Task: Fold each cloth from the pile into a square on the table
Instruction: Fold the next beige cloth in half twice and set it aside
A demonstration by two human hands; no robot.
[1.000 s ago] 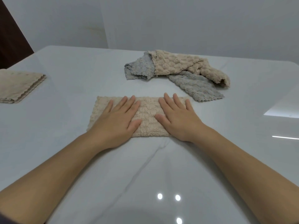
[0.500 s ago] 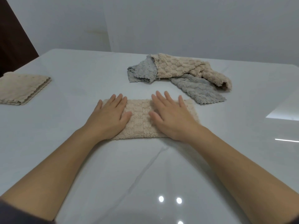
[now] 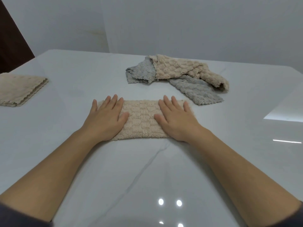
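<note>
Head view — left hand (image 3: 105, 119), right hand (image 3: 177, 121) (both flat) press beige cloth (image 3: 141, 120), perhaps folded.

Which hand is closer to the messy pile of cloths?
Right. The right hand presses the beige cloth at the end nearest the pile; the left hand presses its far end.

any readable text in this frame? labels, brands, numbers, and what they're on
None: no words, numbers or signs show anywhere.
The beige cloth under the left hand and right hand, the pile of beige and grey cloths, the folded cloth at far left and the white table carry no visible tag or print.
</note>
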